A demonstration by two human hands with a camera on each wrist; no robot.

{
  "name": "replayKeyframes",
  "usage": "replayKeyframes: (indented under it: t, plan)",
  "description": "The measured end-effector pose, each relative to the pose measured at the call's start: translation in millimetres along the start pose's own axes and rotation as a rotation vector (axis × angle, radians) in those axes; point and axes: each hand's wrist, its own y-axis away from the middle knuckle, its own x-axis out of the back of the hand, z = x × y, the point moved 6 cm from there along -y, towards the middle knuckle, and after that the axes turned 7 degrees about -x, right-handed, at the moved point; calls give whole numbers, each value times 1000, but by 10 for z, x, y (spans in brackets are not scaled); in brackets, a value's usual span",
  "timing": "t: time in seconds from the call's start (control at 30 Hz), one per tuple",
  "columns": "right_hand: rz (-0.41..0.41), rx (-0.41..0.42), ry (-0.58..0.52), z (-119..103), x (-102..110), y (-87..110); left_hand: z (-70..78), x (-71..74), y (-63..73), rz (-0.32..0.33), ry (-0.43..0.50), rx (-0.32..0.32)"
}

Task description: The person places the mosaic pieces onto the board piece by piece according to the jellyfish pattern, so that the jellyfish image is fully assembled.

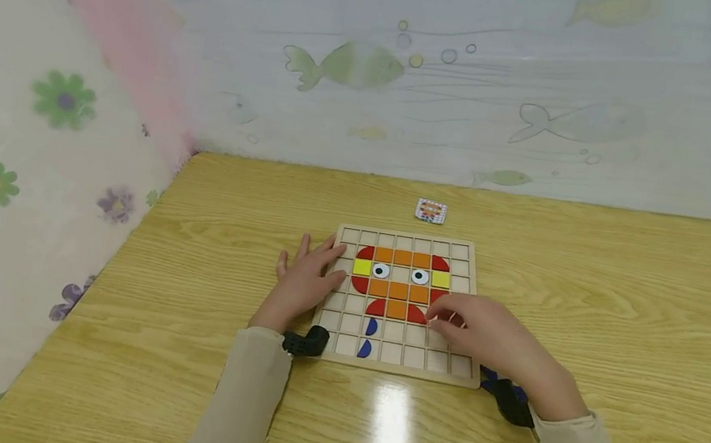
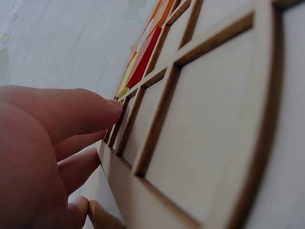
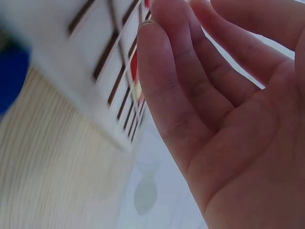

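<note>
A wooden grid board [image 1: 419, 240] lies on the table, filled partly with coloured pieces. Orange squares [image 1: 398, 291], yellow squares [image 1: 363, 267] and red rounded pieces [image 1: 376, 307] form a figure with two eye pieces [image 1: 381, 271]. Below sit two blue half-round pieces [image 1: 365, 349]. My left hand [image 1: 305, 281] rests on the board's left edge, its thumb on the frame in the left wrist view. Over the lower right of the figure is my right hand [image 1: 485, 329], fingertips beside a red piece [image 1: 416, 315]. Its fingers are loosely bent in the right wrist view; no held piece shows.
A small picture card [image 1: 431, 211] lies behind the board. Blue pieces [image 1: 488, 379] lie at the board's lower right, partly hidden by the right wrist's black device [image 1: 511, 404]. A patterned wall [image 1: 358, 120] stands at the table's back edge.
</note>
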Motion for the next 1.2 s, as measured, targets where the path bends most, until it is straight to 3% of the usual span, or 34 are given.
replayKeyframes:
  t: [0.5,0.7,0.87,1.2]
  plan:
    - [-25,-23,34,375,142,303,-1,0,-6,7,-7,2]
    - [-113,-14,16,541,113,380,13,-6,-10,6,-7,-2]
    - [-169,-8,-21,552,64,380,4,-1,1,7,-12,-1]
    - [-92,-60,91,550,107,361,-3,-9,6,17,-8,-7]
